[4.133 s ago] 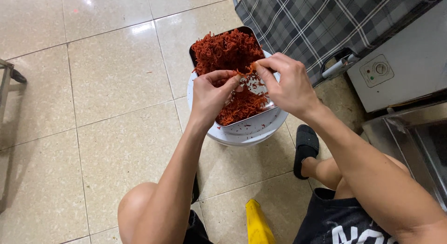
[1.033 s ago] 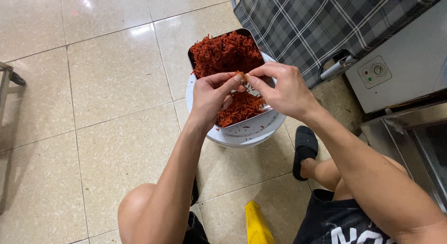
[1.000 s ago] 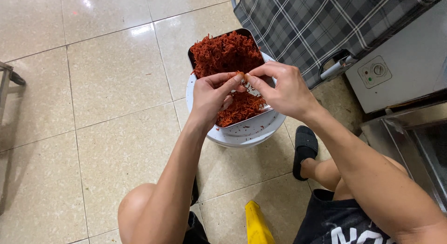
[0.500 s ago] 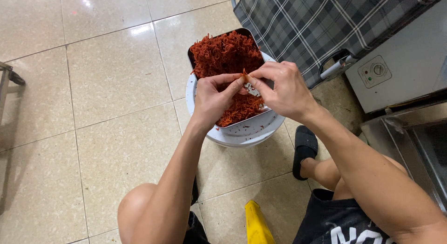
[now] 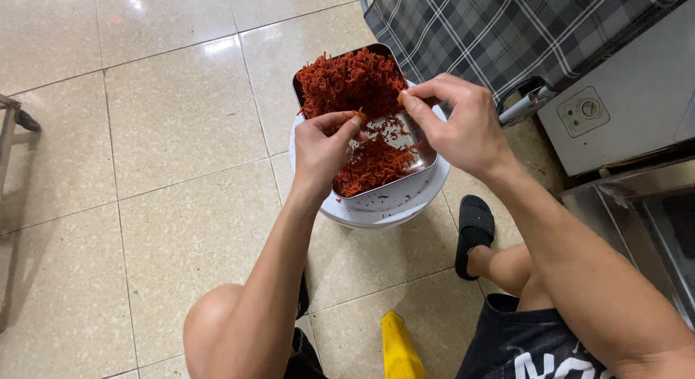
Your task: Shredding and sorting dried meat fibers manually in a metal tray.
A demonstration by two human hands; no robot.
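1. My left hand [image 5: 322,147] pinches a few red shreds [image 5: 358,117], fingers closed.
2. My right hand [image 5: 460,122] pinches likewise; what it grips I cannot tell.
3. Both hover over the metal tray [image 5: 423,160]; its long axis runs away from me, shreds heaped at the far end.
4. The tray rests on a white basin [image 5: 376,216] on the tiled floor [image 5: 159,169], open to my left; a plaid chair [image 5: 507,31] crowds the right.

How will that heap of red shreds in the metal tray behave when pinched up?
The red shreds look thin, tangled and light, so they probably lift in floppy clumps. Loose bits scattered on the metal tray suggest strands shed easily from a pinch.
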